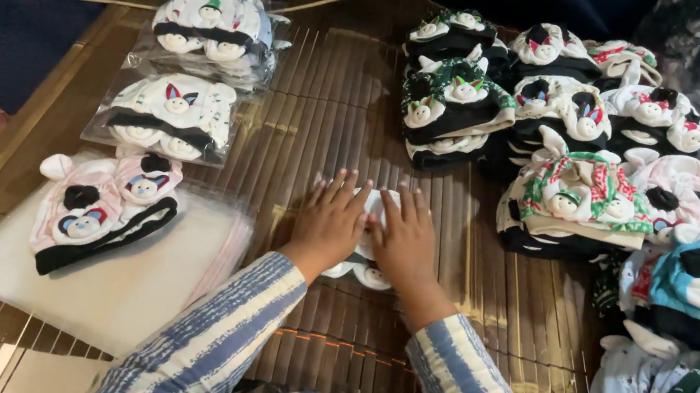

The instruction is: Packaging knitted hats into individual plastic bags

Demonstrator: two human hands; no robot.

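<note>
Our left hand [330, 218] and right hand [404, 236] lie flat, fingers spread, pressing a white cap [363, 267] on the mat [324, 120]. We judge it soft, light and floppy, likely slippery if bagged; its edges seem the best hold.

both hands [368, 231] flat on a bagged cap [363, 267] mid-mat [324, 120] — bagged packs [190, 65] left, loose cap piles [595, 140] right.
</note>
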